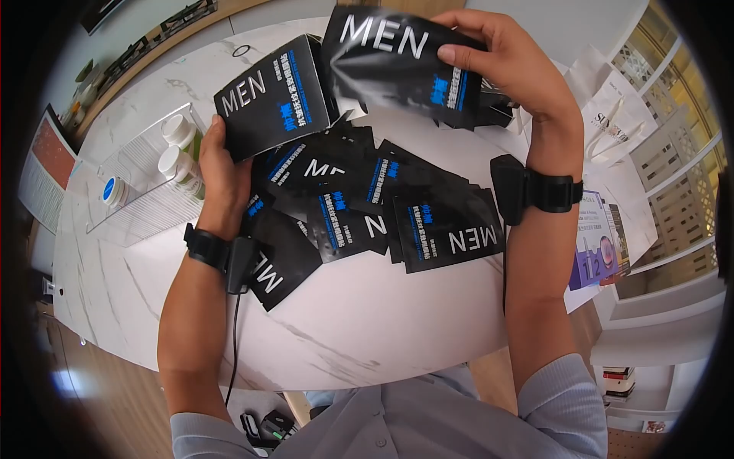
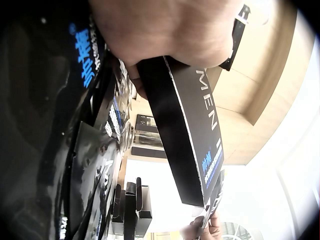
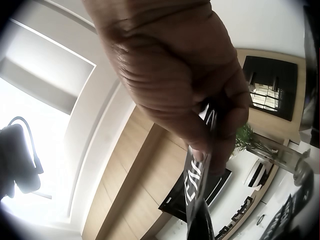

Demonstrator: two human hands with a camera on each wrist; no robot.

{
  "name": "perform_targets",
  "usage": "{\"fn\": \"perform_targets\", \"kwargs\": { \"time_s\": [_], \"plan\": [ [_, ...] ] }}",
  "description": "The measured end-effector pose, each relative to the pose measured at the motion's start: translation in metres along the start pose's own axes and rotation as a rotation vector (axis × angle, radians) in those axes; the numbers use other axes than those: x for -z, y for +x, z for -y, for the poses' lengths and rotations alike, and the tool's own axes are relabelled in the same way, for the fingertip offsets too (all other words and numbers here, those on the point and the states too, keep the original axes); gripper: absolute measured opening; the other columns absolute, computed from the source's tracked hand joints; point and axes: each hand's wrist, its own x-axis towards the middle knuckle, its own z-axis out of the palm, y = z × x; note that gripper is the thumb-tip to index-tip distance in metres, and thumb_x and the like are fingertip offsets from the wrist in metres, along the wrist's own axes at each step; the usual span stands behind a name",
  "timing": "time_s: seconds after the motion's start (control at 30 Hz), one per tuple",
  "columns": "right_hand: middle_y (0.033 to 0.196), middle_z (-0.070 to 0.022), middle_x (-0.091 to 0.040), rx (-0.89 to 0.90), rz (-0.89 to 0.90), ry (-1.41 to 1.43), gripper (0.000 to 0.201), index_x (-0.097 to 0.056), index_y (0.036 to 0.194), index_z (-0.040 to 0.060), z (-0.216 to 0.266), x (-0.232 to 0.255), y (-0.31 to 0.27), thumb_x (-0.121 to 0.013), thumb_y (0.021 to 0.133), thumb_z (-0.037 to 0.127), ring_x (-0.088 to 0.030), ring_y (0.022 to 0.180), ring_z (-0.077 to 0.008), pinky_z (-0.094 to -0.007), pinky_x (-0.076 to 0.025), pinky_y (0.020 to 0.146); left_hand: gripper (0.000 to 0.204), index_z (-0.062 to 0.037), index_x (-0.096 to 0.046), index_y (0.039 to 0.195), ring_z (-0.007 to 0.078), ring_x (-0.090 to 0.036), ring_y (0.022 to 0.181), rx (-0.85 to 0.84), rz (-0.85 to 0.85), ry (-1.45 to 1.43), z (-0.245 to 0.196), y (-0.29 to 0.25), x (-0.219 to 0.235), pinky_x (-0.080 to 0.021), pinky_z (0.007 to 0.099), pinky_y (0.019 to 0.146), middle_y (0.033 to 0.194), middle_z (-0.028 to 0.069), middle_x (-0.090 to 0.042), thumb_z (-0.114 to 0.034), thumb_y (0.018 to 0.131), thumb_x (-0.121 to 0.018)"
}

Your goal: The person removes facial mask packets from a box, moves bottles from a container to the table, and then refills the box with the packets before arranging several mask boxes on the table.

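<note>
In the head view my left hand grips a black box printed MEN, held tilted above the table. My right hand pinches a glossy black sachet, also marked MEN, by its right end, thumb on the front. The sachet's left edge overlaps the box's right end in this view. In the left wrist view the box slants down from under the palm. The right wrist view shows the sachet edge-on between thumb and fingers. Below both hands several matching sachets lie in an overlapping pile on the marble-patterned table.
A transparent tray with white-capped bottles stands at the left. Behind the right hand, dark open boxes sit partly hidden. On the right are a white paper bag and a purple box. A thin dark ring lies farther back.
</note>
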Motion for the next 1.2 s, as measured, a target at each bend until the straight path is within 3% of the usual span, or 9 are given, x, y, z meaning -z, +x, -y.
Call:
{"fn": "perform_targets", "kwargs": {
  "time_s": [0.07, 0.17, 0.27, 0.37, 0.47, 0.67, 0.87, 0.97, 1.2],
  "plan": [
    [0.106, -0.0014, -0.071, -0.115, -0.030, 0.165, 0.035, -0.064, 0.129, -0.0069, 0.010, -0.002, 0.000, -0.065, 0.094, -0.003, -0.061, 0.092, -0.0057, -0.0209, -0.051, 0.084, 0.040, -0.0026, -0.058, 0.131, 0.0244, -0.064, 0.119, -0.004, 0.013, -0.013, 0.001, 0.001, 0.001, -0.048, 0.0455, 0.107, 0.129, 0.0107, -0.067, -0.033, 0.109, -0.046],
    [0.102, -0.0036, -0.072, 0.034, 0.016, 0.071, 0.025, -0.066, 0.120, -0.0075, 0.007, 0.001, -0.003, -0.064, 0.096, 0.000, -0.066, 0.082, -0.0086, -0.0219, -0.054, 0.074, 0.039, -0.0026, -0.058, 0.131, 0.0245, -0.064, 0.119, -0.001, 0.024, -0.020, 0.001, 0.001, 0.001, -0.048, 0.0457, 0.107, 0.129, 0.0110, -0.067, -0.033, 0.109, -0.047],
    [0.109, -0.0008, -0.072, 0.059, 0.022, -0.069, 0.038, -0.066, 0.128, -0.0022, -0.005, 0.001, 0.000, -0.072, 0.093, 0.013, -0.064, 0.102, -0.0086, -0.0259, -0.051, 0.095, 0.039, -0.0025, -0.058, 0.130, 0.0246, -0.064, 0.119, -0.001, 0.021, -0.020, 0.000, 0.000, -0.001, -0.048, 0.0456, 0.106, 0.129, 0.0112, -0.067, -0.032, 0.109, -0.047],
    [0.111, -0.0016, -0.072, 0.023, 0.023, -0.031, 0.037, -0.065, 0.127, -0.0027, -0.006, 0.000, 0.000, -0.071, 0.094, 0.012, -0.064, 0.103, -0.0093, -0.0256, -0.050, 0.095, 0.038, -0.0026, -0.059, 0.130, 0.0246, -0.064, 0.119, -0.003, 0.022, -0.019, 0.000, 0.000, 0.001, -0.048, 0.0453, 0.106, 0.128, 0.0112, -0.067, -0.032, 0.109, -0.046],
    [0.114, -0.0028, -0.072, 0.062, 0.153, 0.009, 0.036, -0.065, 0.128, -0.0030, -0.008, 0.000, 0.003, -0.070, 0.094, 0.009, -0.065, 0.104, -0.0099, -0.0250, -0.050, 0.095, 0.038, -0.0028, -0.058, 0.130, 0.0243, -0.064, 0.119, -0.008, 0.024, -0.009, 0.002, 0.003, 0.003, -0.048, 0.0448, 0.106, 0.128, 0.0109, -0.067, -0.032, 0.109, -0.046],
    [0.120, -0.0036, -0.071, -0.016, 0.081, -0.043, 0.037, -0.064, 0.130, -0.0028, -0.016, 0.001, 0.001, -0.068, 0.095, 0.005, -0.064, 0.106, -0.0100, -0.0263, -0.051, 0.098, 0.038, -0.0034, -0.058, 0.131, 0.0229, -0.063, 0.119, -0.014, 0.030, 0.004, 0.001, 0.001, 0.002, -0.048, 0.0441, 0.106, 0.129, 0.0101, -0.066, -0.032, 0.109, -0.047],
    [0.124, -0.0052, -0.071, 0.045, 0.138, -0.053, 0.037, -0.065, 0.130, -0.0015, -0.014, 0.001, 0.001, -0.069, 0.095, 0.004, -0.065, 0.108, -0.0117, -0.0272, -0.051, 0.099, 0.037, -0.0047, -0.058, 0.131, 0.0216, -0.063, 0.119, -0.003, 0.034, 0.013, 0.001, 0.002, 0.002, -0.048, 0.0433, 0.105, 0.128, 0.0089, -0.066, -0.032, 0.109, -0.046],
    [0.108, -0.0031, -0.072, 0.105, 0.115, -0.034, 0.032, -0.067, 0.125, 0.0008, -0.017, 0.003, 0.000, -0.068, 0.093, 0.007, -0.065, 0.099, -0.0120, -0.0278, -0.051, 0.092, 0.037, -0.0052, -0.058, 0.131, 0.0212, -0.063, 0.118, -0.004, 0.040, 0.019, 0.000, -0.001, 0.002, -0.048, 0.0430, 0.105, 0.128, 0.0081, -0.067, -0.031, 0.109, -0.047],
    [0.115, -0.0052, -0.072, 0.140, 0.166, -0.062, 0.040, -0.066, 0.131, 0.0038, -0.014, -0.001, -0.001, -0.065, 0.092, 0.000, -0.065, 0.103, -0.0130, -0.0272, -0.052, 0.094, 0.036, -0.0044, -0.060, 0.130, 0.0209, -0.063, 0.117, -0.010, 0.077, 0.034, 0.000, -0.001, 0.000, -0.049, 0.0413, 0.105, 0.127, 0.0083, -0.067, -0.030, 0.109, -0.047]
  ]
}}
